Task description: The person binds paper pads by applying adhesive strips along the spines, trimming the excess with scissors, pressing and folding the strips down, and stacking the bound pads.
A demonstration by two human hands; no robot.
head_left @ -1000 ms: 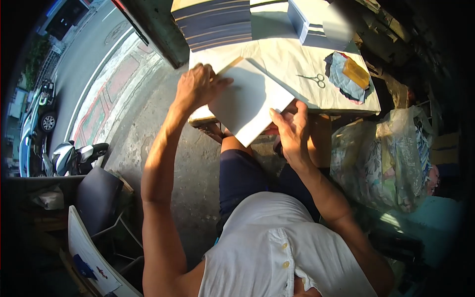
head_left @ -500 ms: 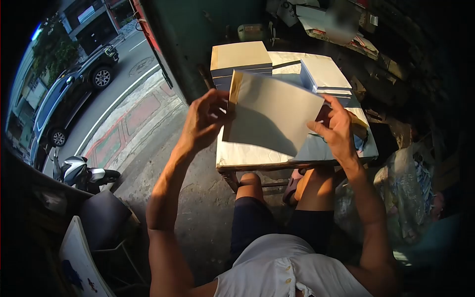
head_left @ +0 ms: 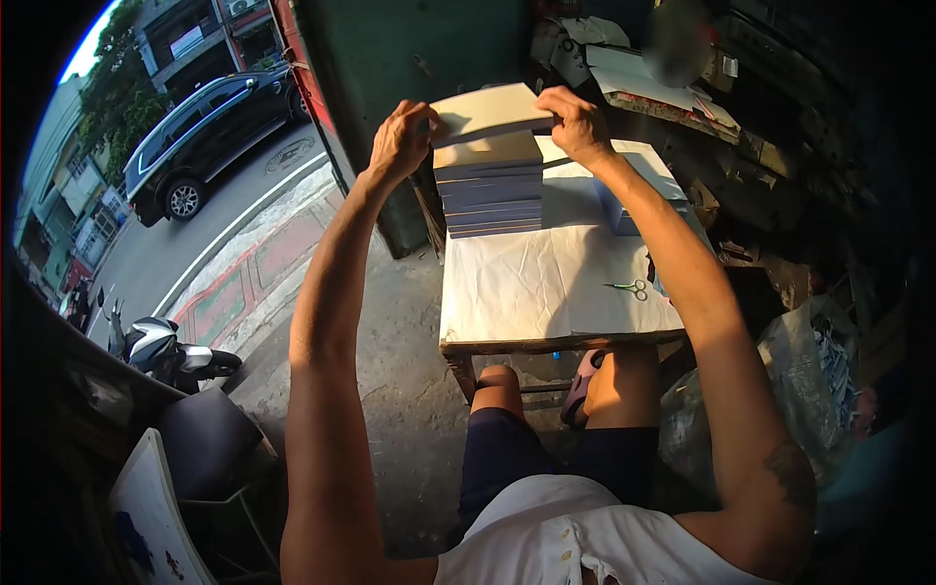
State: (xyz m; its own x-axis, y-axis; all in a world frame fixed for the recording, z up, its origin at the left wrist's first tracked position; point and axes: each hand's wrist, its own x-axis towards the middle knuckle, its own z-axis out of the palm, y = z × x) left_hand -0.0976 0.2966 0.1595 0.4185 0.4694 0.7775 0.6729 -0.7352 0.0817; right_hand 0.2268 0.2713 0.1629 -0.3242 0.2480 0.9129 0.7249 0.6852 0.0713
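Note:
My left hand (head_left: 402,141) and my right hand (head_left: 577,122) grip a thin cream paper pad (head_left: 487,107) by its left and right ends. The pad is held over the far side of a tall stack of pads (head_left: 492,195), which have cream tops and blue edges. Whether it touches the stack I cannot tell. The stack stands at the far left of the paper-covered table (head_left: 507,292). Small scissors with green blades (head_left: 629,289) lie near the table's right side. Partly behind my right forearm is a second stack (head_left: 616,205).
Piled papers (head_left: 663,88) lie beyond the table at the right. A clear plastic bag (head_left: 780,380) sits on the floor at right. To the left are a white chair (head_left: 156,497), a parked motorcycle (head_left: 171,351) and a dark car (head_left: 214,136) on the street.
Both hands have carried the pad forward and left, from above the table's middle to the left stack. The scissors and the table's front surface are now uncovered. The car outside has moved.

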